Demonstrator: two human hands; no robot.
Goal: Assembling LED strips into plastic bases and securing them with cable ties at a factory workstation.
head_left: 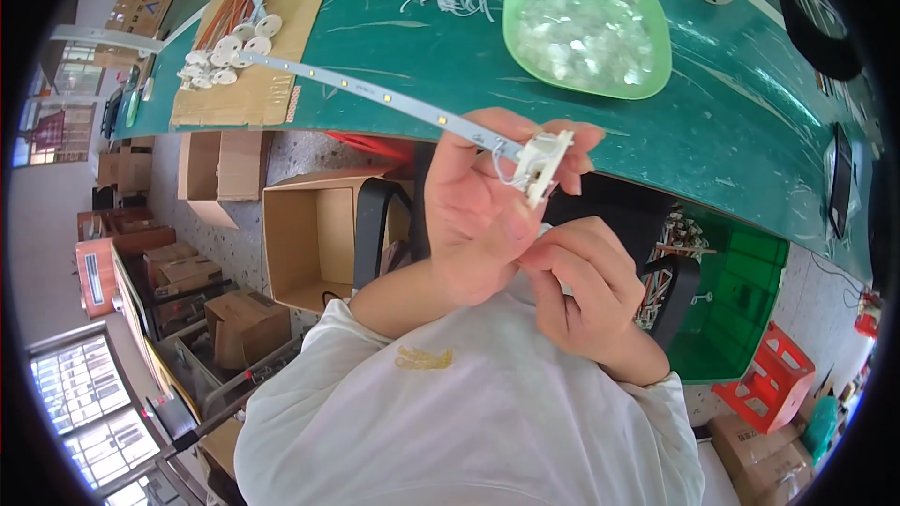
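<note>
1. White-ended pieces (228, 49) lie on cardboard (300, 0), perhaps finished.
2. Your left hand (471, 211) grips the light strip (366, 91) and its white end-piece (553, 161) before the green table (394, 47); a wire (496, 167) links them, so joining looks started, the remainder unclear.
3. Your right hand (591, 286) pinches; whether on anything, I can't tell.

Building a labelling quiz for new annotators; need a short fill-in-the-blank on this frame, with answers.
1. From the left hand, the light strip extends toward the ____ side of the picture.
2. In the picture, the right hand sits ____ the light strip, not above it.
3. The bowl full of clear pieces is light ____ in colour.
4. The white round end pieces lie on a flat brown sheet of ____.

Missing words: left; below; green; cardboard.
</note>
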